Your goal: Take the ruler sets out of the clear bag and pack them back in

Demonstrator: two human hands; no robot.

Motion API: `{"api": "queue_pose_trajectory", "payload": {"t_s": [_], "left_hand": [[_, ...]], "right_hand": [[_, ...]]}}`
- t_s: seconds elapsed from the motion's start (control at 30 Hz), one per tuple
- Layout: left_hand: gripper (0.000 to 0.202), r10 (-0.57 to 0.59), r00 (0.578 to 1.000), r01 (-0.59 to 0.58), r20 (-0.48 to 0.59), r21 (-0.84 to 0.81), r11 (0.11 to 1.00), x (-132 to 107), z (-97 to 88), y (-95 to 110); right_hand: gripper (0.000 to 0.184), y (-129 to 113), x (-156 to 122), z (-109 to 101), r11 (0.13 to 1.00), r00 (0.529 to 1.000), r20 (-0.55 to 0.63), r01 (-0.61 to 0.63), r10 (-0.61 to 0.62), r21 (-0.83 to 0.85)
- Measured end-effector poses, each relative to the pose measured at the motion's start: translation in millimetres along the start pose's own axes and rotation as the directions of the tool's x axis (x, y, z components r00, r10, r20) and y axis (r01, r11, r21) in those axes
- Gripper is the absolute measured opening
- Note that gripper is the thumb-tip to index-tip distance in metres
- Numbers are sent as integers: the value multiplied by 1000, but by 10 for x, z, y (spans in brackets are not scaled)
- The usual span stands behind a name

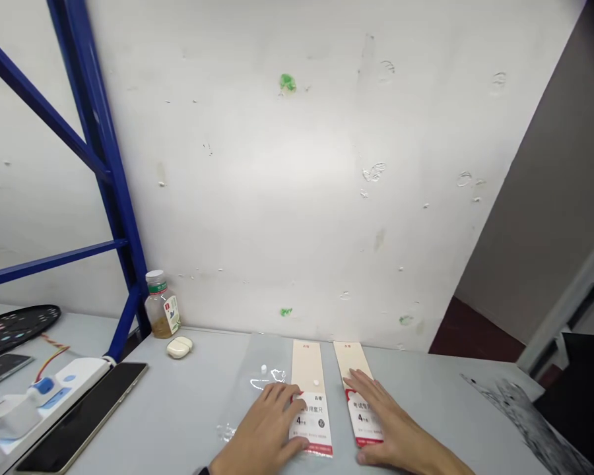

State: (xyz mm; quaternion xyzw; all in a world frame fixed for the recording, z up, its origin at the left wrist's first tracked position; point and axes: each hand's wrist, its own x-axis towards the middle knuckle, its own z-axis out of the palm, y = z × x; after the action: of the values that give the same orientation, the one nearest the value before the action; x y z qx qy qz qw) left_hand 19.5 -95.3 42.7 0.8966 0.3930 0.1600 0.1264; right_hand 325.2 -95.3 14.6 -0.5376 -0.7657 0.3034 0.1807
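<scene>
Two slim ruler-set packets with cream tops, white lower panels and red bands lie side by side on the grey table. My left hand (264,429) is open and rests over the left edge of the left packet (307,369), its fingertips and thumb touching the printed panel. Beneath and beside that hand spreads a clear plastic sleeve (264,359) with a small white button on it. My right hand (389,425) lies open across the right side of the right packet (350,356), covering part of its print.
At the left lie a phone (86,419), a white power strip (82,376) and a cream earbud case (179,347). A jar (162,307) stands by the wall near a blue metal frame (111,158). A grey-patterned sheet (525,412) lies at the right.
</scene>
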Motion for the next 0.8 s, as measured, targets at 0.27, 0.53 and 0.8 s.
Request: {"api": "queue_pose_trajectory", "payload": {"t_s": [0.27,0.53,0.8], "left_hand": [[42,-18,1000,20,-16,74,997,31,16,6],[47,18,999,-14,-35,91,996,40,42,32],[47,-53,998,51,-41,-49,998,43,45,39]], "right_hand": [[77,-159,37,7,978,988,-21,148,-152,-146],[38,-425,105,266,958,967,-138,180,-213,-221],[39,-519,134,382,995,977,-193,96,-90,21]]}}
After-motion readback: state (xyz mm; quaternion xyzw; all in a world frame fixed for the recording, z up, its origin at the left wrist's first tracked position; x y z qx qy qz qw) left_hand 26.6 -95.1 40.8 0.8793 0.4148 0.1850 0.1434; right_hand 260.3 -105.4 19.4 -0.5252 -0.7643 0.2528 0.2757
